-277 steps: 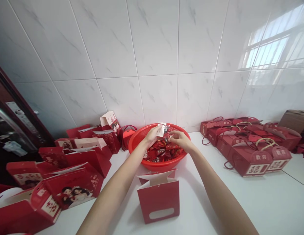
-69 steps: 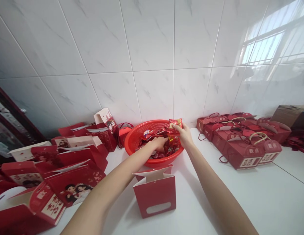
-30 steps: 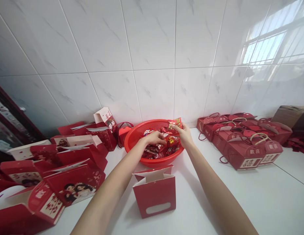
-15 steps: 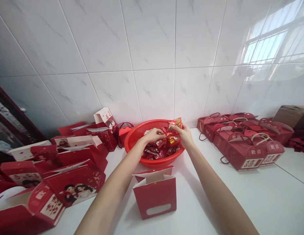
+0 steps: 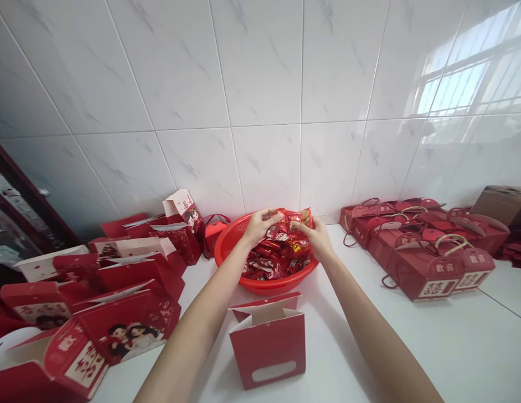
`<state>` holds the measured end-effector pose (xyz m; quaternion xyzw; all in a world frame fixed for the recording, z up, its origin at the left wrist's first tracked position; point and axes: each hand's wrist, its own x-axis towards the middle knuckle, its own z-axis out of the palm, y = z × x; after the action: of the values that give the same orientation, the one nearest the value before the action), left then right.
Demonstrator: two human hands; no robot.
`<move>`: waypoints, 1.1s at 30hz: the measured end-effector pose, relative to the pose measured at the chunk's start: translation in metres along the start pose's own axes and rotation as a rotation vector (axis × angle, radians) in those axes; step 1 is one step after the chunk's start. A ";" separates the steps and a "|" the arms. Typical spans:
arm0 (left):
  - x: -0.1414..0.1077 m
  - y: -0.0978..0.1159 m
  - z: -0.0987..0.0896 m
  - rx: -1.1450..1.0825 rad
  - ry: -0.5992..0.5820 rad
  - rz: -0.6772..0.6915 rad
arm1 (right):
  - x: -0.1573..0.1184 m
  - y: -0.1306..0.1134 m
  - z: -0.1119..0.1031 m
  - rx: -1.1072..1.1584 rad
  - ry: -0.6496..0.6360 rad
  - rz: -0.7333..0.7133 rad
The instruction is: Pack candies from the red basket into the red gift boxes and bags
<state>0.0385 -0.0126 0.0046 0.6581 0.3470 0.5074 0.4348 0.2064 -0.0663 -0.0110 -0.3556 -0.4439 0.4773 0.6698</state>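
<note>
Both hands are over a red plastic basket (image 5: 227, 252) filled with small shiny red packets (image 5: 271, 263), which look like wrapped candies. My left hand (image 5: 260, 225) pinches a red packet between thumb and fingers above the basket's back part. My right hand (image 5: 318, 238) grips red and gold packets (image 5: 303, 217) at the basket's right side; how many is unclear. The two hands' packets meet or overlap between them. In front of the basket stands an upright red paper box (image 5: 269, 347) with its top open and an oval window low on its face.
Several open red gift boxes (image 5: 130, 324) with a cartoon couple crowd the left side. On the right sit several closed red boxes (image 5: 428, 274) with cord handles. A brown cardboard box (image 5: 502, 210) lies at the far right, and a tiled wall (image 5: 264, 162) rises behind.
My left hand has risen from the packets in the basket toward its back, now with a red packet in its fingers. My right hand stays at the right side, still gripping packets.
</note>
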 end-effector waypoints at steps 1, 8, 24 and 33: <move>-0.001 0.001 0.001 -0.020 -0.030 0.004 | 0.000 0.001 0.000 -0.026 -0.006 0.001; -0.001 -0.005 0.004 0.039 -0.048 -0.049 | 0.003 0.004 -0.004 -0.041 -0.095 0.069; -0.005 0.000 0.009 0.126 -0.165 -0.043 | -0.001 -0.001 -0.005 -0.111 -0.270 0.033; -0.003 -0.009 -0.004 0.483 -0.104 -0.267 | 0.000 0.001 -0.003 -0.050 -0.151 0.083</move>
<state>0.0338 -0.0109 -0.0045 0.7163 0.5188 0.3136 0.3456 0.2091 -0.0662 -0.0134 -0.3533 -0.4900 0.5188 0.6049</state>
